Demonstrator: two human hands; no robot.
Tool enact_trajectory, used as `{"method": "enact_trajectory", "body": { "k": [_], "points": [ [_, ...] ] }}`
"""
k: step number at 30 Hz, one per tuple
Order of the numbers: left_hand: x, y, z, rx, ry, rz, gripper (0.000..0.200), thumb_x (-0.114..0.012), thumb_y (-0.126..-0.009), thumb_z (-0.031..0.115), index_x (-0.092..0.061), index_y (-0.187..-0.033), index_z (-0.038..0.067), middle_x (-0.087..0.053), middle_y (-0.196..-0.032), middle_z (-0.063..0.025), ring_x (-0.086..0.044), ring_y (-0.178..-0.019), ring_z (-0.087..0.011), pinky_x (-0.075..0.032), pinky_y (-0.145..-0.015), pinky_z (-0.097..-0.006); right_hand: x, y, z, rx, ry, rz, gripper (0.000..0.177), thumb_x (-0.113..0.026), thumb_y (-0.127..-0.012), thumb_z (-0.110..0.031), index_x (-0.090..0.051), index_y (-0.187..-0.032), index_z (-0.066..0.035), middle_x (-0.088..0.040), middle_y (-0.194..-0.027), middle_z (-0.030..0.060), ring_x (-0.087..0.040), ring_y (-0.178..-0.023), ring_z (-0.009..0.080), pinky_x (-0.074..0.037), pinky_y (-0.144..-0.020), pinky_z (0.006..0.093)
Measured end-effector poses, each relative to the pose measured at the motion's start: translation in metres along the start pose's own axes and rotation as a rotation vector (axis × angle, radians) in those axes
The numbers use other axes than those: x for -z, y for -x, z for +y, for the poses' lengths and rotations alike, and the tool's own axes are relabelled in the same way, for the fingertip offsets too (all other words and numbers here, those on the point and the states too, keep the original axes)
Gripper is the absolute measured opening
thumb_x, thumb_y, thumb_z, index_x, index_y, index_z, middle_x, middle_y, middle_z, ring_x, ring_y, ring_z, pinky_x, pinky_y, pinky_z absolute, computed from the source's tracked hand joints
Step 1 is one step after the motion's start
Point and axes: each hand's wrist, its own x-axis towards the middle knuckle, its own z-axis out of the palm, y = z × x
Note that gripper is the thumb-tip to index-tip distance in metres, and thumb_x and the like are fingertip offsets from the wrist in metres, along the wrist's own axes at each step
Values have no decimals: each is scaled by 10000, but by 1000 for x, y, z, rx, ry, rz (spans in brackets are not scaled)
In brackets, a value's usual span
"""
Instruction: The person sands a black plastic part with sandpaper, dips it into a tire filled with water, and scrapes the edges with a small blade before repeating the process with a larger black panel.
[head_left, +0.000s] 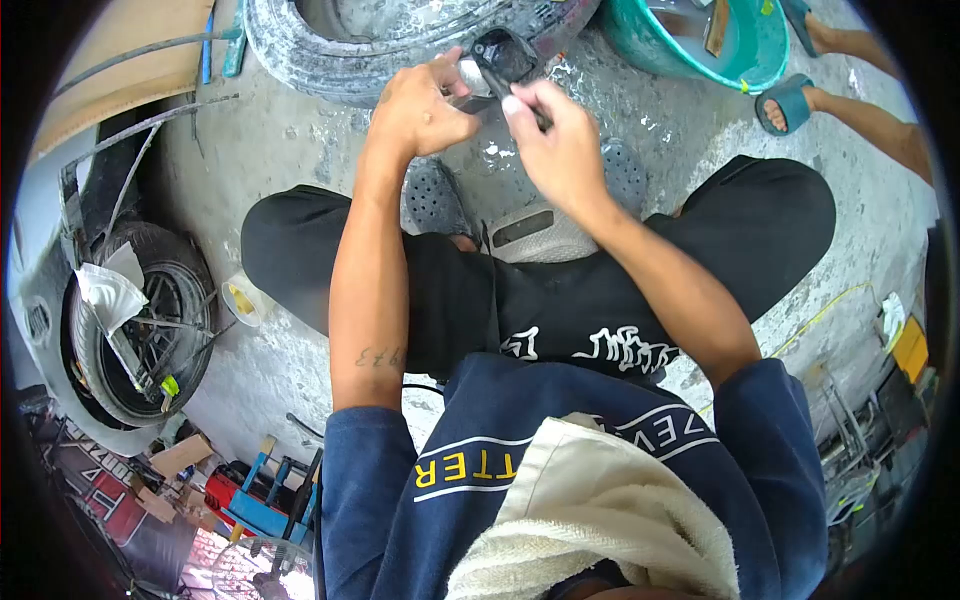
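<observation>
- Lying forward in my view: a grey tire beside a green tub.
- Left hand: fingers bent; I cannot tell whether they grip.
- Right hand: closed on a dark handle.
- Black part: near both hands, before the tire's edge; I judge two-handed handling the step, next calling for steadiness.

Held part apparently black, blurred; tub green; trousers black, white-patterned; shirt navy, yellow-lettered; towel cream.
</observation>
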Motion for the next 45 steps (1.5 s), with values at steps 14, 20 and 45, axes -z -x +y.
{"method": "enact_trajectory", "body": {
  "k": [14, 20, 45],
  "points": [
    [-4, 3, -2, -1, 2, -24, 361, -787, -575, 209, -715, -869, 12, -569, -1453, -238, -594, -1315, -387, -504, -1032, -393, -5, -27, 17, 15, 36, -43, 140, -677, -960, -162, -679, -987, -25, -669, -712, 173, -662, -594, 254, -485, -568, 382],
    [-2, 4, 1, -3, -2, -21, 338, -779, -578, 207, -706, -845, 13, -571, -1439, -261, -611, -1294, -384, -503, -1032, -393, -2, -13, 10, 85, -30, -23, 148, -665, -969, -163, -675, -997, -18, -666, -709, 175, -668, -591, 255, -488, -564, 380],
    [-4, 4, 0, 12, -62, 0, 418, -755, -550, 274, -732, -879, 17, -573, -1474, -178, -650, -1212, -391, -521, -1014, -395, 0, -16, 9, -39, -63, -68, 155, -687, -948, -149, -688, -991, 1, -712, -802, 185, -699, -664, 293, -518, -612, 378]
  ]
}}
